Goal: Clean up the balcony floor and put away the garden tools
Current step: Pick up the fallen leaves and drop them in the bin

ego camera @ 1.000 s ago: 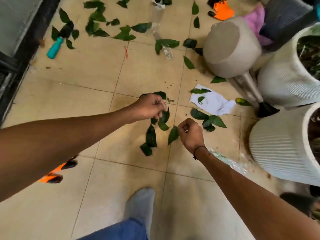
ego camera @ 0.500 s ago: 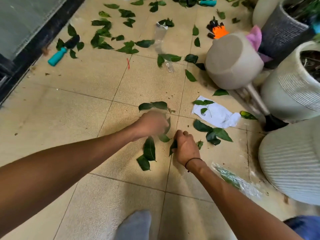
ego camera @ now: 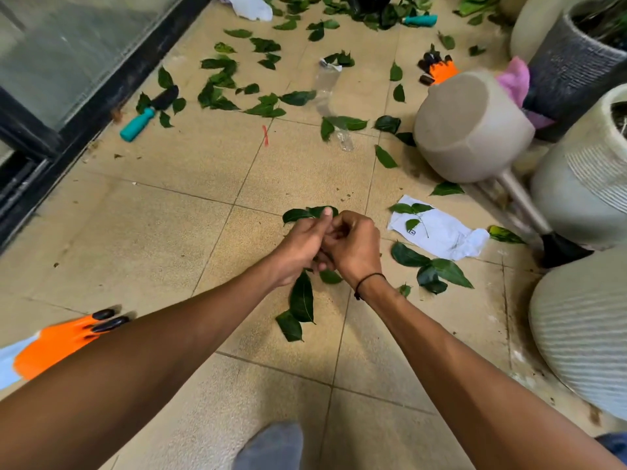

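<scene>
Leaves point(ego camera: 302, 300) scattered over the tiled floor point(ego camera: 169, 215), with both hands meeting above them.
Left hand point(ego camera: 300, 247) and right hand point(ego camera: 354, 245) touch, fingers curled together; whether they pinch a leaf cannot be told. More leaves lie just beyond and right of the hands; a teal-handled trowel point(ego camera: 139, 123) lies well beyond, to the left. Leaves are probably light, thin and limp: best gathered by pinching blade or stem.

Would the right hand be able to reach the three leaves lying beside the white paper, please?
Probably yes: the right hand is near the three leaves, with only bare tile between them, though its curled fingers seem occupied against the left hand.
</scene>
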